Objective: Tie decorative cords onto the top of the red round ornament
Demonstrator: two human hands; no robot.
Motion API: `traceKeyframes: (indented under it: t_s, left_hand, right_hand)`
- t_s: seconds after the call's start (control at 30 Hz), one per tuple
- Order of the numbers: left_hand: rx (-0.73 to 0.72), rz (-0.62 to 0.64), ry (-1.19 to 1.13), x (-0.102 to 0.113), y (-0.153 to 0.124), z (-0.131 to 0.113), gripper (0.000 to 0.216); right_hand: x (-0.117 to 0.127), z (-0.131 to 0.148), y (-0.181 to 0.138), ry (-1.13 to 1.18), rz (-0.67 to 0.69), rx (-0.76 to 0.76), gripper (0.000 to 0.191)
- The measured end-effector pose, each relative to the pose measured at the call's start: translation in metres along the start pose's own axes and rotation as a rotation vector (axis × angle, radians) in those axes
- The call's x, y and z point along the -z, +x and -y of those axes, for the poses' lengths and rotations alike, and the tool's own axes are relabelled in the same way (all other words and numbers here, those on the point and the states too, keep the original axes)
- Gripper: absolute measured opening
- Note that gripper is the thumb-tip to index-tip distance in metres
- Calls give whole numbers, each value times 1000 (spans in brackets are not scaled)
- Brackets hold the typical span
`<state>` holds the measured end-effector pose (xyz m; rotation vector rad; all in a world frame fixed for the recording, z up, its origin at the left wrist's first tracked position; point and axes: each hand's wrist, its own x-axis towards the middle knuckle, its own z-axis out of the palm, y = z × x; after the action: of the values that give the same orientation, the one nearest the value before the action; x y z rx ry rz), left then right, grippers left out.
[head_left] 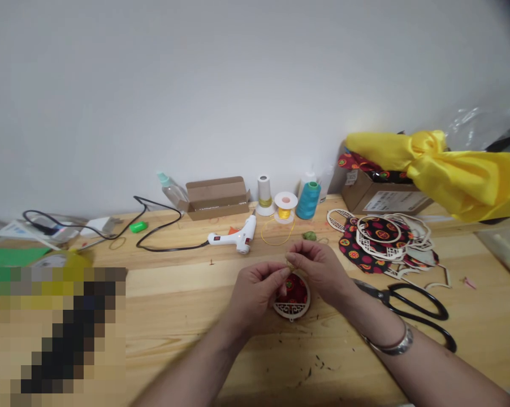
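My left hand [257, 288] and my right hand [320, 268] meet over the middle of the wooden table [174, 316]. Both pinch a thin yellow cord [292, 261] between their fingertips. Just beneath them lies a small round ornament [293, 299] with a white cut-out wooden frame and red patterned fabric inside. The cord seems to run to the top of the ornament, though my fingers hide the join. A silver bangle [393, 342] sits on my right wrist.
Black scissors [411, 308] lie right of my hands. Beyond are a white glue gun [238, 237], a yellow cord spool [285, 206], a teal thread cone [308, 200], a pile of wooden frames and fabric [382, 240], cardboard boxes [215, 198] and yellow cloth [450, 164].
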<state>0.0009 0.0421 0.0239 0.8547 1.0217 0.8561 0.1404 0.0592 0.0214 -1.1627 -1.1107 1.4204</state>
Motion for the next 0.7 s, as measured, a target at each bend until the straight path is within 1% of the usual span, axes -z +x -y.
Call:
traceKeyframes:
  t_s: [0.1, 0.17, 0.2, 0.27, 0.33, 0.47, 0.57, 0.7]
  left_hand:
    - [11, -49, -23, -1, 0, -1, 22]
    - [-1, -86, -47, -1, 1, -1, 22]
    - [-7, -103, -57, 0, 2, -1, 23]
    - [-16, -130, -70, 0, 2, 0, 24]
    - [-14, -144, -76, 0, 3, -1, 25]
    - [-12, -131, -110, 0, 2, -2, 23]
    - [-14, -115, -122, -1, 2, -2, 21]
    - [-11, -86, -85, 0, 2, -2, 21]
  right_hand:
    - [0, 0, 2, -77, -84, 47, 12]
    - [1, 1, 2, -127, -161, 113, 13]
    - [1, 1, 2, -150, -179, 149, 12]
    - [2, 2, 1, -186, -160, 200, 13]
    - [2, 3, 0, -205, -96, 213, 14]
    - [1, 4, -3, -281, -17, 229, 9]
    - [1, 5, -3, -400, -4, 321, 6]
    - [3, 5, -3, -485, 19, 438, 10]
